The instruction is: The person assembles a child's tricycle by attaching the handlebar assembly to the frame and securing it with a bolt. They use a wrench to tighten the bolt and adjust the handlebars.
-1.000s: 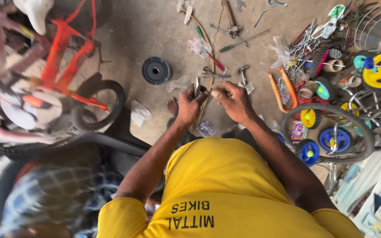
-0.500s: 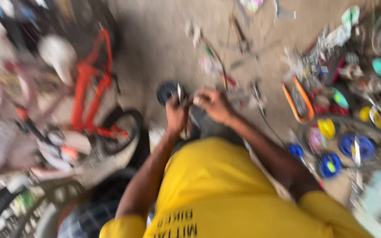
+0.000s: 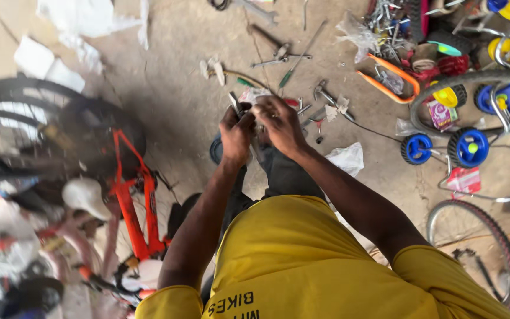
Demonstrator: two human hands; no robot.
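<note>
One small metal part (image 3: 235, 103), grey and slim, sits between two hands above the concrete floor (image 3: 166, 88), its long axis pointing toward 11 o'clock. The left hand (image 3: 236, 134) is clenched around it; the right hand (image 3: 280, 124) pinches at its top. At 3 o'clock lie three blue plastic wheels (image 3: 467, 147); at 8 o'clock, one red bicycle frame (image 3: 130, 201).

Orange bike frame (image 3: 130, 195), blue wheels (image 3: 467, 147), yellow shirt (image 3: 302, 266).

Pink carton (image 3: 441, 112) — among small wheels (image 3: 468, 146)
</note>
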